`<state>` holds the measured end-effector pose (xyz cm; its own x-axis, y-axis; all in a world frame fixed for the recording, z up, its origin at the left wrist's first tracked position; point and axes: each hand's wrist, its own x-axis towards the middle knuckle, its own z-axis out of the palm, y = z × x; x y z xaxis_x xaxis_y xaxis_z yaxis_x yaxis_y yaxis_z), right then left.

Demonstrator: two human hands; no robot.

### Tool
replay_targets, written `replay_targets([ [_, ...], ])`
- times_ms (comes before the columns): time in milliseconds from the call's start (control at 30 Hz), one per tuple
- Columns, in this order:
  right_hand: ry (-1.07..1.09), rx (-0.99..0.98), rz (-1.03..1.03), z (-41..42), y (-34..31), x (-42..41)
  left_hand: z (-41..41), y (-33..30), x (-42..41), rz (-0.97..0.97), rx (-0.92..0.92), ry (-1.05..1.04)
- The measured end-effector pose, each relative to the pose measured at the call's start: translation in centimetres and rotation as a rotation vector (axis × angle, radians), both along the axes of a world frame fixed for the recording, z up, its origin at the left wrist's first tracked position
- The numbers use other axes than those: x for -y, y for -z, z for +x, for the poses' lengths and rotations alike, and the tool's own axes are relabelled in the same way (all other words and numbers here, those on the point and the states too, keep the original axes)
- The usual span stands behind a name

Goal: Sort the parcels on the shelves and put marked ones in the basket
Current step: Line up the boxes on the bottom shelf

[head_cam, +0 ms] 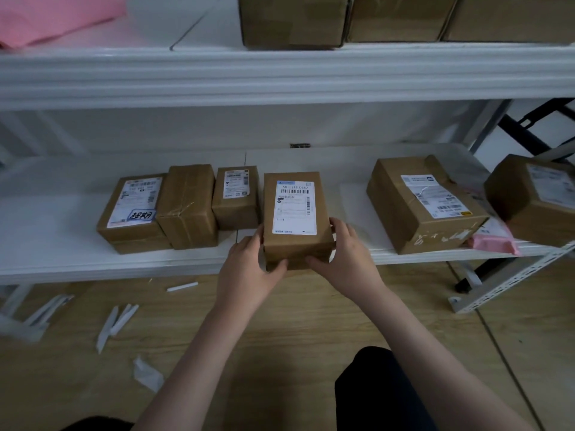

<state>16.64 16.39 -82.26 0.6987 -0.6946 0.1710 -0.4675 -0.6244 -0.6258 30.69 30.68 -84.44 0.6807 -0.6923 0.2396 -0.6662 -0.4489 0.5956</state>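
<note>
A brown cardboard parcel (295,241) with a white shipping label sits at the front edge of the lower white shelf (62,244). My left hand (249,265) grips its left front corner and my right hand (345,253) grips its right front corner. Left of it stand three more parcels: one with a hand-marked sticker on its label (133,209), a plain taped one (188,206), and a small labelled one (236,197). A larger labelled box (426,206) lies to the right. No basket is in view.
Another box (535,197) and a pink mailer (494,241) sit at the shelf's right end. The upper shelf (280,73) carries brown boxes (292,20) and a pink bag (46,17). Paper strips (115,325) litter the wooden floor. A perforated metal rail (510,281) leans at the right.
</note>
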Motion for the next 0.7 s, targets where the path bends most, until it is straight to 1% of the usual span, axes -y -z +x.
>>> replay_targets([
  [167,-0.001,-0.012,0.03,0.2,-0.2,0.8,0.1,0.1,0.7,0.009,0.016,-0.016],
  [300,0.0,-0.033,0.026,-0.3,-0.4,1.5,-0.1,-0.2,1.3,0.026,0.025,0.015],
  [500,0.081,-0.101,-0.04,-2.5,-1.1,3.2,-1.2,-1.1,4.2,0.098,0.086,0.067],
  [633,0.162,-0.067,-0.109,-5.2,-1.4,4.0,-2.7,-1.3,6.6,0.124,0.109,0.111],
  [700,0.212,-0.036,-0.11,-6.5,-1.4,4.1,-3.4,-1.5,8.1,0.14,0.122,0.139],
])
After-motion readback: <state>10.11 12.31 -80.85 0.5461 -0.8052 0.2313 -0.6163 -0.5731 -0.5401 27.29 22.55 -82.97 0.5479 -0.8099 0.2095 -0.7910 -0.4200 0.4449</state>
